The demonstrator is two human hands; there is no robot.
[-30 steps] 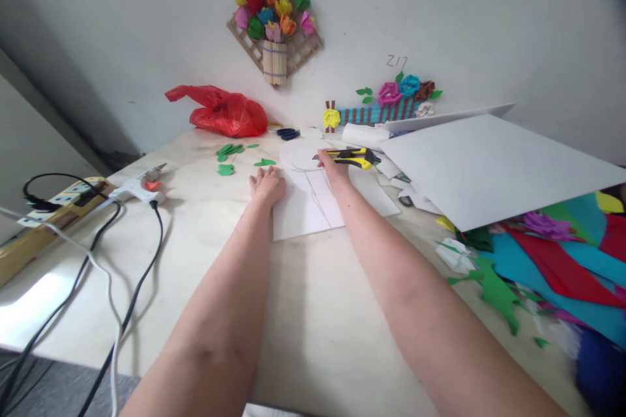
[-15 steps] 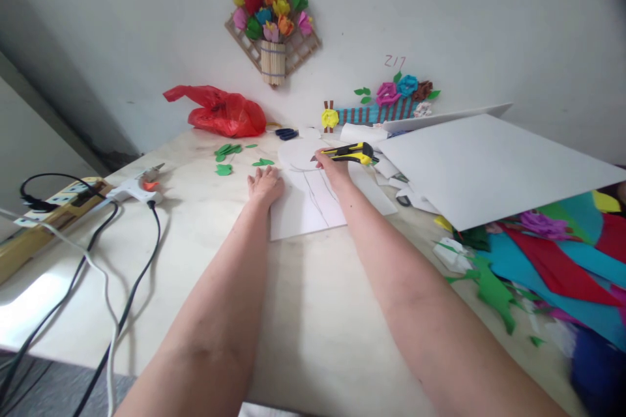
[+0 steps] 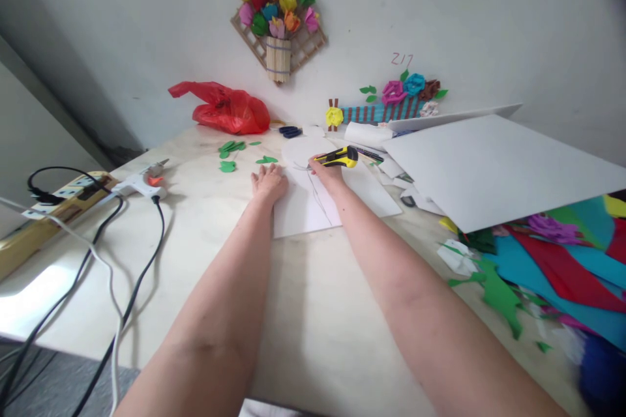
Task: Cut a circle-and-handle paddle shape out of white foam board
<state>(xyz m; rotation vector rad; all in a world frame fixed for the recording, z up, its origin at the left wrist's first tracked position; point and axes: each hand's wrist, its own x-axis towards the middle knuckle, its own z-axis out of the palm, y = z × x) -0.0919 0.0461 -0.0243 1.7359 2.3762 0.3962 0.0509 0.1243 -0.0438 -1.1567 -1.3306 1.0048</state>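
Observation:
A white sheet of paper (image 3: 303, 212) with pencil lines lies on the pale table (image 3: 303, 313). My left hand (image 3: 268, 182) rests flat on the sheet's left edge, fingers spread. My right hand (image 3: 327, 174) grips a yellow and black utility knife (image 3: 338, 157), its tip pointing left onto the paper near a round white cut-out (image 3: 300, 150).
A glue gun (image 3: 145, 181), power strip (image 3: 59, 199) and cables lie at the left. At the back are a red plastic bag (image 3: 225, 111), green paper leaves (image 3: 229, 150) and blue scissors (image 3: 290, 131). Large white boards (image 3: 489, 166) and coloured paper scraps (image 3: 548, 260) fill the right.
My right hand has drawn the knife a little to the left and nearer along the paper. My left hand stays pressed on the sheet.

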